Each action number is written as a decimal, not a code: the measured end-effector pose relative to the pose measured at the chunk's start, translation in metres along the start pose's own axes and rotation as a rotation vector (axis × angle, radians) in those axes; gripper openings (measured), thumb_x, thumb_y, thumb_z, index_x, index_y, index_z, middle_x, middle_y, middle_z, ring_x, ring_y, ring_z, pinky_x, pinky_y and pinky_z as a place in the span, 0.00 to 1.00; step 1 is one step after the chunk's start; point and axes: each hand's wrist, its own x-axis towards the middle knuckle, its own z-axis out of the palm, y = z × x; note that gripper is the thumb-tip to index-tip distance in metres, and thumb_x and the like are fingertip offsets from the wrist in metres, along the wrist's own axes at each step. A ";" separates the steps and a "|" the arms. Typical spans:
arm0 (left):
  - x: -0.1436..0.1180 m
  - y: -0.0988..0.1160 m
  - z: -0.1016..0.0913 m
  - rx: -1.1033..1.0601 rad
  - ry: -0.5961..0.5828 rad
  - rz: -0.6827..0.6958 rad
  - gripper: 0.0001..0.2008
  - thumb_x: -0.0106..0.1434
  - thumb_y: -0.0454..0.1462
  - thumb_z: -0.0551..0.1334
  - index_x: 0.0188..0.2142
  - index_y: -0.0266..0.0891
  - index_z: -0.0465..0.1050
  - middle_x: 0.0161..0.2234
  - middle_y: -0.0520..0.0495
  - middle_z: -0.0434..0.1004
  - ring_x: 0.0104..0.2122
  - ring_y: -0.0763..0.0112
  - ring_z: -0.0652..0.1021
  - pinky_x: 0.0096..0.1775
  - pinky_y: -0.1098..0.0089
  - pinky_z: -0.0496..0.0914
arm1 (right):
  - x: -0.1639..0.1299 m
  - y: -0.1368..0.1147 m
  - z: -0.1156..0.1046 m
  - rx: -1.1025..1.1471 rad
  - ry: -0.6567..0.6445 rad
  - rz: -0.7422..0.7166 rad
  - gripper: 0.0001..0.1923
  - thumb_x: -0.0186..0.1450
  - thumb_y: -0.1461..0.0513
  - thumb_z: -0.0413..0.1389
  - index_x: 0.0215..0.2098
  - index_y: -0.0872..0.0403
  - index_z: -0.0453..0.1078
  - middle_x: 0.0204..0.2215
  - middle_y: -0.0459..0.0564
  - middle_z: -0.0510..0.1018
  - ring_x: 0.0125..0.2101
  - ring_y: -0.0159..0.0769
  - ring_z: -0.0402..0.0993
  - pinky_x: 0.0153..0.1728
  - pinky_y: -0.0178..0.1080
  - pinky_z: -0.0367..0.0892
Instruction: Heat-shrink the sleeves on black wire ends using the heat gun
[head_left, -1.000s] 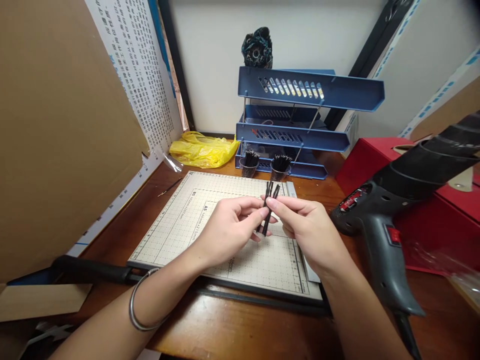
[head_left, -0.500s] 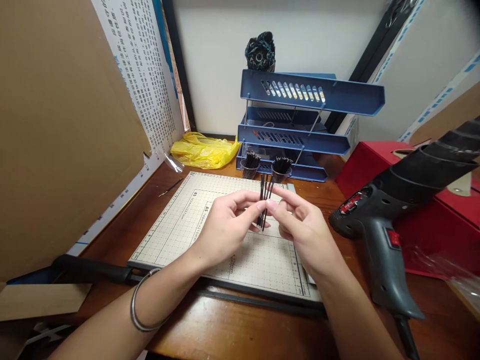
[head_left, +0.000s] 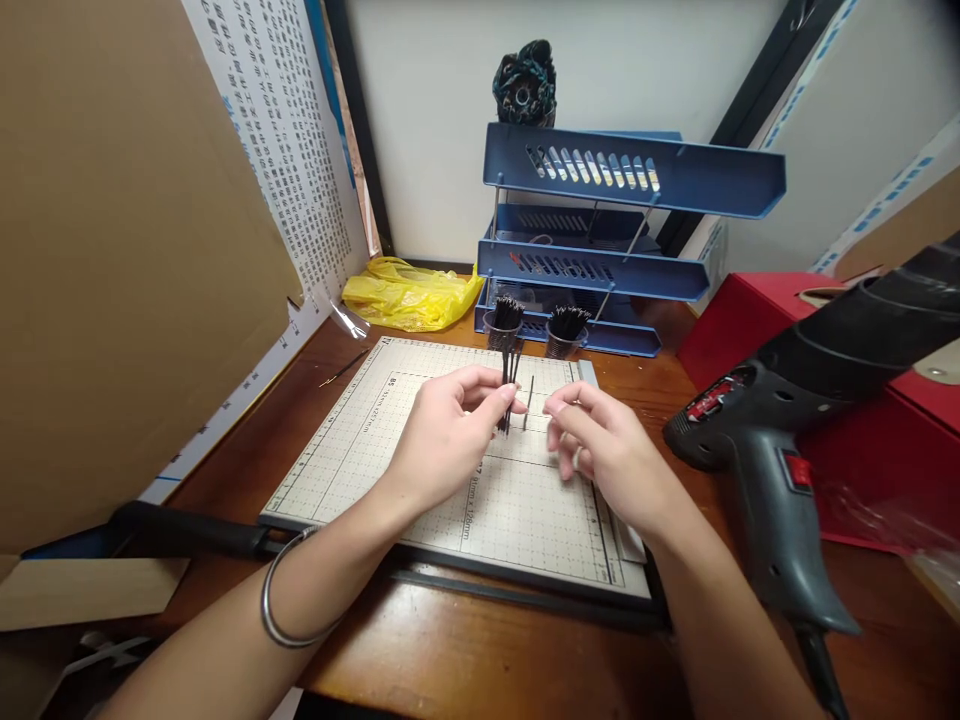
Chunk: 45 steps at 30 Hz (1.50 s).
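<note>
the single view comes from a camera worn on the head, above the near edge of the surface [head_left: 465, 650], facing forward and down toward the far edge. it stands close: the forearms [head_left: 352, 550] rise from the bottom of the picture, and the left grip [head_left: 454, 430] and right grip [head_left: 611, 450] fall around its middle. past them it reaches the blue tray rack [head_left: 637, 165] by the far edge and the pale board [head_left: 420, 120] behind. it spreads wide, taking in cardboard [head_left: 127, 250] along the left edge and a red box [head_left: 727, 320] toward the right edge, both cut off by the frame.
</note>
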 end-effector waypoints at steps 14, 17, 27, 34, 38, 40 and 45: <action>0.004 0.004 -0.004 -0.189 0.022 -0.154 0.16 0.62 0.46 0.70 0.44 0.37 0.82 0.48 0.39 0.85 0.34 0.70 0.82 0.30 0.74 0.71 | 0.051 -0.012 -0.022 -1.139 -0.251 -0.114 0.30 0.66 0.69 0.46 0.62 0.42 0.67 0.59 0.56 0.69 0.52 0.52 0.73 0.46 0.48 0.67; 0.004 0.004 -0.005 -0.227 0.061 -0.154 0.17 0.61 0.45 0.71 0.43 0.35 0.81 0.45 0.38 0.85 0.33 0.71 0.81 0.31 0.74 0.71 | 0.061 -0.017 -0.016 -1.217 -0.235 -0.082 0.20 0.70 0.63 0.45 0.56 0.47 0.70 0.54 0.59 0.70 0.46 0.53 0.75 0.42 0.49 0.67; 0.005 0.007 -0.008 -0.321 0.039 -0.172 0.20 0.62 0.46 0.72 0.47 0.34 0.77 0.53 0.38 0.82 0.38 0.69 0.82 0.36 0.71 0.73 | 0.059 -0.038 -0.011 -1.329 -0.286 0.081 0.10 0.58 0.62 0.59 0.36 0.57 0.79 0.34 0.61 0.81 0.35 0.49 0.79 0.34 0.44 0.67; 0.006 0.008 -0.006 -0.330 0.062 -0.170 0.19 0.63 0.43 0.71 0.49 0.32 0.76 0.49 0.39 0.84 0.36 0.70 0.83 0.37 0.71 0.74 | 0.040 -0.046 0.003 -1.367 -0.201 0.106 0.13 0.52 0.64 0.59 0.35 0.59 0.80 0.31 0.62 0.81 0.38 0.53 0.80 0.36 0.44 0.69; 0.007 0.006 -0.006 -0.348 0.067 -0.182 0.19 0.63 0.41 0.72 0.49 0.32 0.76 0.50 0.39 0.84 0.38 0.71 0.83 0.37 0.72 0.74 | 0.039 -0.040 -0.001 -1.347 -0.112 0.079 0.11 0.56 0.63 0.57 0.34 0.58 0.79 0.34 0.63 0.82 0.40 0.52 0.79 0.37 0.44 0.68; 0.007 0.006 -0.006 -0.345 0.053 -0.184 0.19 0.63 0.41 0.72 0.49 0.33 0.77 0.50 0.39 0.84 0.39 0.70 0.84 0.37 0.72 0.74 | 0.040 -0.037 -0.007 -1.297 -0.100 0.072 0.08 0.56 0.62 0.57 0.31 0.56 0.78 0.33 0.59 0.82 0.37 0.49 0.79 0.36 0.44 0.67; 0.006 0.005 -0.006 -0.303 0.026 -0.136 0.15 0.62 0.43 0.72 0.43 0.34 0.80 0.47 0.41 0.85 0.40 0.69 0.84 0.37 0.73 0.74 | 0.037 -0.028 -0.023 -0.609 -0.115 -0.086 0.07 0.59 0.59 0.58 0.28 0.54 0.74 0.27 0.48 0.79 0.25 0.32 0.69 0.30 0.37 0.63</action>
